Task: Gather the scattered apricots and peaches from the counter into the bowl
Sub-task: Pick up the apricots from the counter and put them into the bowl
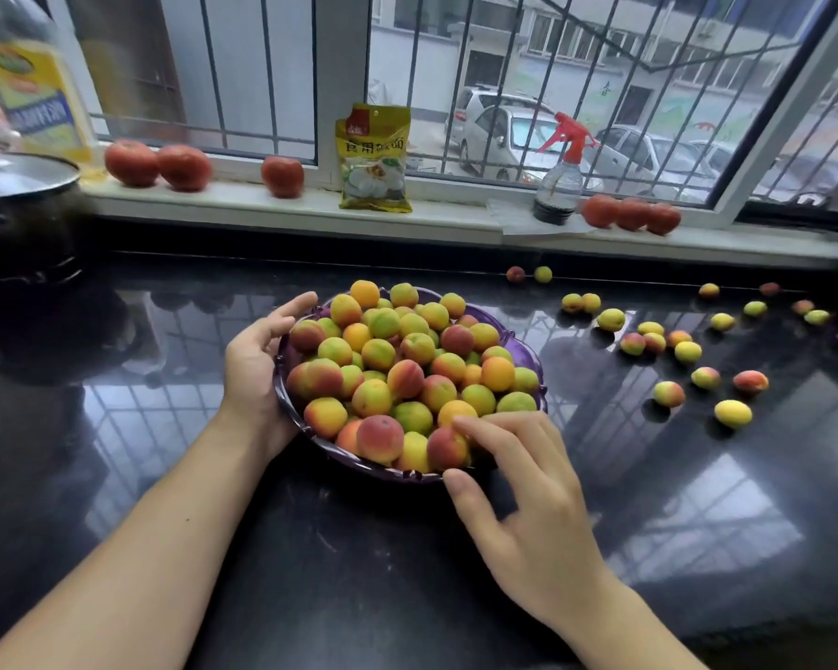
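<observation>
A purple bowl (528,353) heaped with yellow, green and red apricots and peaches (397,374) stands mid-counter. My left hand (257,365) cups the bowl's left rim, fingers loosely curved along it. My right hand (518,481) is at the bowl's near right edge, fingertips touching a red-and-yellow fruit (446,447) on the pile, thumb under the rim. Whether it pinches that fruit I cannot tell. Several loose fruits (668,394) lie scattered on the black counter (310,548) to the right.
On the windowsill stand several tomatoes (185,166), a yellow packet (373,159) and a spray bottle (559,181). A lidded pot (20,186) and an oil bottle (30,84) are at the far left.
</observation>
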A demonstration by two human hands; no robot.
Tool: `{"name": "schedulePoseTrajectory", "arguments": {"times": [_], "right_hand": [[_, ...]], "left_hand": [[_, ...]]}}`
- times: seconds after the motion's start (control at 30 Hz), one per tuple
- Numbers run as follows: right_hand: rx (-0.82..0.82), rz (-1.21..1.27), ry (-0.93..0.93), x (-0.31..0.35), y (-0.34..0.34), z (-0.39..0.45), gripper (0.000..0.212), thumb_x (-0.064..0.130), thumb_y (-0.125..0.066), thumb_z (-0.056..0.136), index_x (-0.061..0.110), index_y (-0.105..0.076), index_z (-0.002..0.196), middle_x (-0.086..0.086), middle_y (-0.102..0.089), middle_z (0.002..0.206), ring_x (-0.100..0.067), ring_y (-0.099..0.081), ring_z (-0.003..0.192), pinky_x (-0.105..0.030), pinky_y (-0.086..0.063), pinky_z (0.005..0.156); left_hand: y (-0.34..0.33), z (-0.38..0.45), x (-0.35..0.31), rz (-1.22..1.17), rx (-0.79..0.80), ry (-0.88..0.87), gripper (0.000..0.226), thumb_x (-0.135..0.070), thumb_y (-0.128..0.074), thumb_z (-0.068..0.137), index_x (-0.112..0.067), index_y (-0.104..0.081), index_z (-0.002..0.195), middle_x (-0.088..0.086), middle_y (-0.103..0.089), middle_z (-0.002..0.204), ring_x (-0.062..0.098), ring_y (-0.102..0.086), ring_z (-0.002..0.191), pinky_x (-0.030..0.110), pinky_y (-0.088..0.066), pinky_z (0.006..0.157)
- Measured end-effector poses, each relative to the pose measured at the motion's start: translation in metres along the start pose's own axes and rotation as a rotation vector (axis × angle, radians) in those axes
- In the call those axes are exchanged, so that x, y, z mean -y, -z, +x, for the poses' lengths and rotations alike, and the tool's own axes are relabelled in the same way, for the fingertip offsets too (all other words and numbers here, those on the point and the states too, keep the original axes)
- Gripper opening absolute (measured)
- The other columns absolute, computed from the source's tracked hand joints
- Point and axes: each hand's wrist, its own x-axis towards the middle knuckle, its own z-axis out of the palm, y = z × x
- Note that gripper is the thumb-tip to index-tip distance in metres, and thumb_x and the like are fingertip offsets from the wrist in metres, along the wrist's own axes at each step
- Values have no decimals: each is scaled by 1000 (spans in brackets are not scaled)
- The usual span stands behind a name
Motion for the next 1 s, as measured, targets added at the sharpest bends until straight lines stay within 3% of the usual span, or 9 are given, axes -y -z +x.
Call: {"name": "schedulePoseTrajectory", "arguments": {"times": [0.1, 0.23, 0.33, 0.43, 0.53, 0.63, 0.73, 0.9, 1.0], "right_hand": [[70, -83, -73, 12, 2, -1, 43, 51, -56, 95, 25, -64, 127, 13, -58, 107, -12, -52, 106, -32, -40, 99], [141, -191, -141, 25, 8, 14, 28, 53, -59, 89, 34, -63, 110, 19, -60, 96, -6, -53, 97, -33, -40, 96], [135, -163, -188, 31, 17, 27, 17, 41, -68, 85, 32, -59, 96, 16, -60, 87, -6, -55, 85, -28, -45, 84], [53, 39, -286, 35, 27, 41, 28, 22, -71, 85, 33, -59, 108, 13, -64, 96, -6, -61, 90, -15, -47, 74], [110, 142, -282, 35, 30, 52, 39, 14, -66, 91, 32, -65, 126, 15, -64, 113, -6, -59, 109, -15, -48, 89], [197, 111, -260, 34, 21, 50, 26, 19, -72, 90, 29, -69, 114, 16, -66, 109, -3, -61, 106, -19, -50, 89], [298, -29, -223, 31, 15, 45, 25, 30, -74, 90, 31, -66, 114, 13, -63, 114, -4, -56, 111, -16, -45, 93], [342, -79, -178, 25, 19, 47, 26, 34, -70, 92, 29, -67, 117, 13, -58, 122, -7, -48, 121, -29, -44, 105], [371, -42, -150, 24, 19, 47, 34, 36, -68, 93, 30, -62, 126, 15, -55, 125, -3, -44, 123, -28, -42, 107]], "left_hand": [[0, 0, 1, -17, 15, 8, 43, -23, -42, 104, -9, -63, 139, 20, -74, 127, 38, -72, 118, 54, -56, 102], [1, 0, 2, -21, 25, 8, 43, -25, -41, 105, -9, -63, 138, 18, -75, 123, 36, -74, 114, 53, -58, 99], [1, -1, 2, -37, 34, 13, 43, -27, -41, 105, -9, -63, 136, 18, -76, 121, 37, -73, 114, 53, -58, 98], [0, -3, -1, -62, 50, 20, 44, -29, -42, 104, -8, -62, 138, 19, -77, 120, 38, -74, 112, 55, -58, 98], [-1, -4, -2, -91, 55, 41, 44, -29, -45, 104, -8, -60, 139, 20, -77, 118, 37, -76, 108, 53, -61, 91], [-2, -4, -5, -128, 59, 66, 39, -28, -43, 105, -9, -61, 134, 19, -79, 110, 36, -78, 99, 47, -64, 79], [-2, -4, -6, -134, 46, 79, 36, -25, -41, 107, -12, -61, 134, 20, -78, 113, 37, -78, 99, 51, -62, 83], [0, -7, -7, -57, -10, 65, 35, -22, -41, 110, -13, -62, 136, 20, -74, 123, 41, -72, 115, 61, -55, 102], [-4, -12, -10, 58, -75, 4, 35, -12, -40, 110, -11, -64, 135, 21, -72, 124, 37, -71, 115, 52, -59, 95]]}}
